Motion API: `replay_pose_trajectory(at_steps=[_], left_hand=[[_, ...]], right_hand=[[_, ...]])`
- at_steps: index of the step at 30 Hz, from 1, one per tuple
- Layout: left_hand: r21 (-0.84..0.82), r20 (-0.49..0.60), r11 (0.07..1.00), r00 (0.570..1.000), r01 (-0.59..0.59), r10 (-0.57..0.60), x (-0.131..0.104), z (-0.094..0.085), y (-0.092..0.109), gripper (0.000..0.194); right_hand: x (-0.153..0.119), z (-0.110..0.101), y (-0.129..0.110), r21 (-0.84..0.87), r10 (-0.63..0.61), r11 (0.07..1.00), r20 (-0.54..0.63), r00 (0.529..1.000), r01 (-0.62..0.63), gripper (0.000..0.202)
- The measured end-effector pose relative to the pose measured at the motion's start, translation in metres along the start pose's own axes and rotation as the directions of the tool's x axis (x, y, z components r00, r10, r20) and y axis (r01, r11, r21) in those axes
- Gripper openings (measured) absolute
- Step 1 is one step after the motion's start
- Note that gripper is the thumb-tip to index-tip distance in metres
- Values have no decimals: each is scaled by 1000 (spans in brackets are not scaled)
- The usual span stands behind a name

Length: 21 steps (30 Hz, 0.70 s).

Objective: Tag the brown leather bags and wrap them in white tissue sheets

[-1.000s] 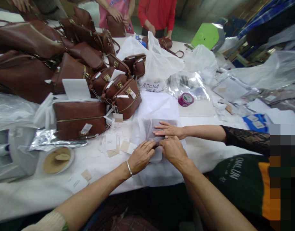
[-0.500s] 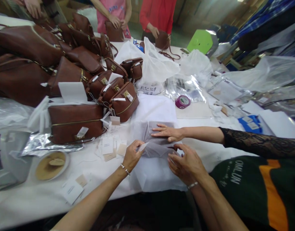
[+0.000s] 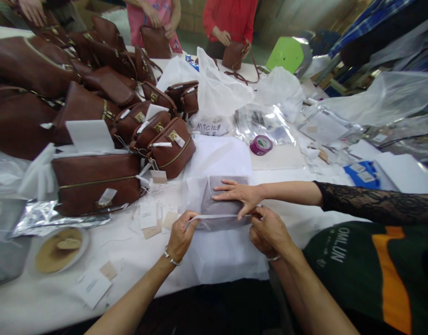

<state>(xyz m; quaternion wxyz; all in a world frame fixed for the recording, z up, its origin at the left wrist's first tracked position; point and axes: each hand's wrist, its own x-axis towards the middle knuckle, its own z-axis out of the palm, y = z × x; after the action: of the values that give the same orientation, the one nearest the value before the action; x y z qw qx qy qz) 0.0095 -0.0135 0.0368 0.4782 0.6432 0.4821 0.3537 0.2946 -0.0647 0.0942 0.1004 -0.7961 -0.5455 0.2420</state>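
Viewing white-covered worktable [image 3: 130, 251], stretching from left to right. Noting brown zippered handbags [image 3: 112, 86] heaping over the far left, and translucent plastic bag [image 3: 224, 88] standing crumpled beyond the middle. Seeing person in pink [image 3: 135, 21] and person in red [image 3: 229, 21] at the far side, each handling a smaller brown bag. Locating translucent white sheet [image 3: 217, 224] at the near middle of the table, lying over grey boxy item [image 3: 207, 204]; being unable to tell whether covering only the top or enclosing it wholly. Recording box-shaped brown bag [image 3: 97, 184] resting left of the sheet.

Observing left hand [image 3: 181, 235] clamping thumb and fingers on the left end of the sheet's folded edge. Observing right hand [image 3: 269, 230] pinching the right end with curled fingers, holding the edge straight across. Finding co-worker's hand [image 3: 236, 194], reaching from the right, resting on the sheet-covered item with spread fingers.

Noting round dish [image 3: 84, 244] sitting near left, purple tape roll [image 3: 261, 145] lying beyond the right hand, and hang tags [image 3: 148, 215] lying between the box-shaped bag and left hand.
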Motion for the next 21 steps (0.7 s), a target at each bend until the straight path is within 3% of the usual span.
replay_pose_trajectory(at_steps=[3, 7, 14, 17, 21], left_hand=[[19, -29, 999, 998, 48, -48, -3, 3, -1, 30], [27, -83, 996, 993, 89, -86, -1, 9, -3, 34], [142, -124, 990, 992, 21, -4, -2, 8, -14, 32], [174, -158, 983, 987, 56, -28, 0, 4, -21, 32], [194, -160, 975, 984, 111, -81, 2, 0, -28, 34]], right_hand=[[4, 1, 1, -88, -23, 996, 4, 1000, 23, 22], [6, 0, 2, -64, -74, 995, 13, 997, 75, 24], [13, -9, 5, 9, -107, 994, -1, 994, 107, 20], [2, 4, -6, 57, -84, 995, -38, 996, 86, 22], [-12, 24, -22, 123, -166, 978, -35, 985, 169, 28]])
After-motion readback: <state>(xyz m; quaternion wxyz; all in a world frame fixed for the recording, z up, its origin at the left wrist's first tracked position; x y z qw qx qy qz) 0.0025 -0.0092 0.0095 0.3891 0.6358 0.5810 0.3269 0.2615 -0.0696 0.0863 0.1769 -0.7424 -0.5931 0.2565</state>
